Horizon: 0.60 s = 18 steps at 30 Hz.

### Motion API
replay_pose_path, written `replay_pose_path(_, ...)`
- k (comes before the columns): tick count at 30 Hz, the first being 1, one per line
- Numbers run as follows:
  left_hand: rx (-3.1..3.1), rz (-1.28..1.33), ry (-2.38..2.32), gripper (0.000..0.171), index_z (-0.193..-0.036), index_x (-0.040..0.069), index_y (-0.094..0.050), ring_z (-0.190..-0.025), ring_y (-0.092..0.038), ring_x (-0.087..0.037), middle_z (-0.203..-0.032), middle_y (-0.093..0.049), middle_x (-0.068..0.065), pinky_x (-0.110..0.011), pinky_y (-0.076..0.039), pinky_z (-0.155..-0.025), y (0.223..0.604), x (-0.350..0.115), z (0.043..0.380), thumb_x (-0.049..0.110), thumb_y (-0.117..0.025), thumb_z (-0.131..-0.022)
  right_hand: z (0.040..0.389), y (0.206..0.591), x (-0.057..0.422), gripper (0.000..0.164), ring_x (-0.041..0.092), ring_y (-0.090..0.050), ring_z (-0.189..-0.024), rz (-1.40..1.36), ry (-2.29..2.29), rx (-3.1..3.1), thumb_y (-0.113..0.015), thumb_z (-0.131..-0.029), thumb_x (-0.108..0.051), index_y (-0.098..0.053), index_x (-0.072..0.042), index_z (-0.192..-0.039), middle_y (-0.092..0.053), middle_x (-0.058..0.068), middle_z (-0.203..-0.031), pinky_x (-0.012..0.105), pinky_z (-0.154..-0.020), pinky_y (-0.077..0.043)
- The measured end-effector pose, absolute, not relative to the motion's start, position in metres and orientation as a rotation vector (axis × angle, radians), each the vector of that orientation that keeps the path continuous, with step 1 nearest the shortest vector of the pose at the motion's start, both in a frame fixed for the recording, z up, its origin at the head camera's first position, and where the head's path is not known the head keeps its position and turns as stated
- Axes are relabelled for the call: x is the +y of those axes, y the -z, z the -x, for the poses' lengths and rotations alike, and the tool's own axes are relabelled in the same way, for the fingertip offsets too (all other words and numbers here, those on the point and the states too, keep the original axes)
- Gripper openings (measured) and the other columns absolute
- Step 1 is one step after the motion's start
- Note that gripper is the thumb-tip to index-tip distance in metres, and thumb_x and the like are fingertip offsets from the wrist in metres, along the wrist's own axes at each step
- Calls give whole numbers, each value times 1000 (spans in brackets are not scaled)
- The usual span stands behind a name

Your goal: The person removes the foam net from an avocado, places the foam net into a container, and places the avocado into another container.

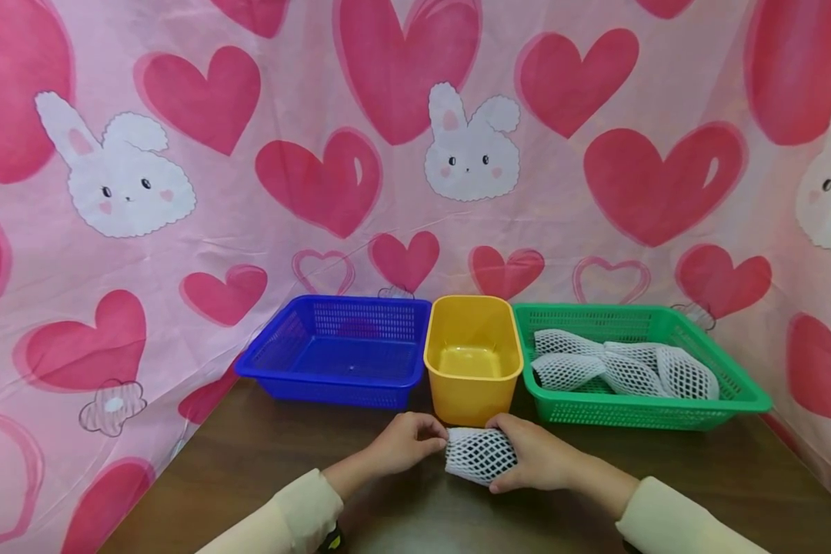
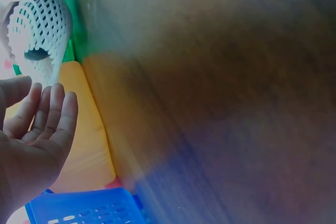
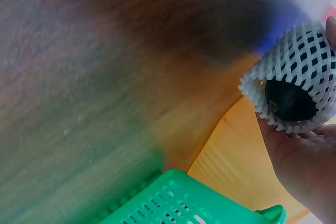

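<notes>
A white foam net sleeve (image 1: 480, 455) surrounds a dark green fruit (image 3: 289, 100), which shows through the mesh and at the sleeve's end. My right hand (image 1: 542, 455) grips the sleeve from the right, index finger on its far side and thumb on its near side. On the left, my left hand (image 2: 39, 129) has its fingertips right at the sleeve's rim. A small gap shows between its thumb and index finger, the other fingers being loosely extended.
Behind the hands stands a yellow bin (image 1: 472, 400). To its left is a blue basket (image 1: 332, 391), to its right a green basket (image 1: 637, 412) holding several white foam-netted pieces (image 1: 630, 373). The brown tabletop (image 1: 249, 469) lies below, and a heart-patterned cloth (image 1: 402, 215) hangs behind.
</notes>
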<state>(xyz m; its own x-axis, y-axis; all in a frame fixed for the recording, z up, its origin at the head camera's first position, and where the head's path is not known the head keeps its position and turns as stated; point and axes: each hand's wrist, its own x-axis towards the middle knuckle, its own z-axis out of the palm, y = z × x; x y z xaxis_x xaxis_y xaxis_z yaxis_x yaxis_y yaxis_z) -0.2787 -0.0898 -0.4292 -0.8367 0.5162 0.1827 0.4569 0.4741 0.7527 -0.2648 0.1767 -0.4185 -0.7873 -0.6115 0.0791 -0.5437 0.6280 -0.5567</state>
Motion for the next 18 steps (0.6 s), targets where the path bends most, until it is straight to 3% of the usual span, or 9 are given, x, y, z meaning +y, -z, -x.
replay_pose_path(10, 2665, -891, -1232, 4, -89, 11, -74, -87, -60, -5, -88, -69, 8, -32, -49, -83, 435, -91, 277, 12, -70, -88, 267, 426, 175, 69, 12, -52, -94, 966, 874, 2719, -84, -71, -49, -49, -16, -120, -54, -8, -107, 34, -85, -48)
replay_pose_path(18, 2636, -905, -1264, 5, -88, 8, -74, -69, -54, -2, -76, -65, 10, -21, -48, -64, 436, -90, 277, 6, -70, -87, 265, 426, 175, 72, 14, -52, -97, 965, 872, 2714, -83, -72, -49, -48, -14, -124, -54, -6, -111, 37, -89, -48)
